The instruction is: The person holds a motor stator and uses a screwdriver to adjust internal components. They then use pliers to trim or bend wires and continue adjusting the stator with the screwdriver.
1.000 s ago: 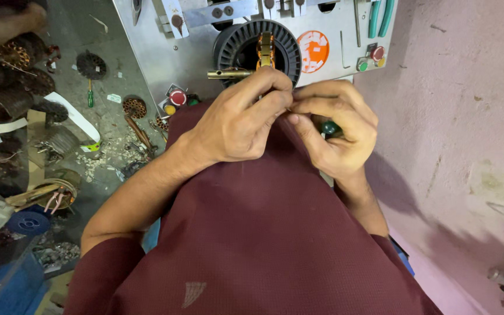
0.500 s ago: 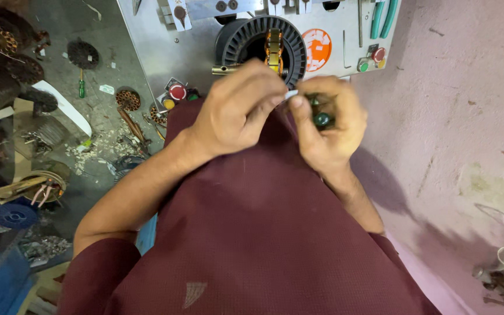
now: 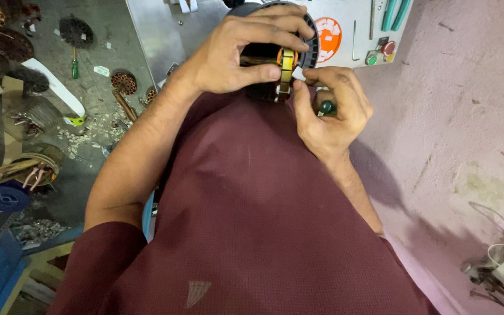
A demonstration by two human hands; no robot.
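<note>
Littered grey floor (image 3: 97,105), seemingly concrete.

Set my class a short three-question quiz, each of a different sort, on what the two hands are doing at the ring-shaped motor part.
1. True or false: the left hand rests flat on the floor.
2. Which hand grips the green-handled tool? A) the left B) the right hand C) neither
3. Fill in: the yellow-orange coil sits inside the dark ____.

Key
1. False: it clasps the dark ring, thumb beside the coil.
2. B.
3. Ring, a ribbed stator-like part on the metal bench.
</note>
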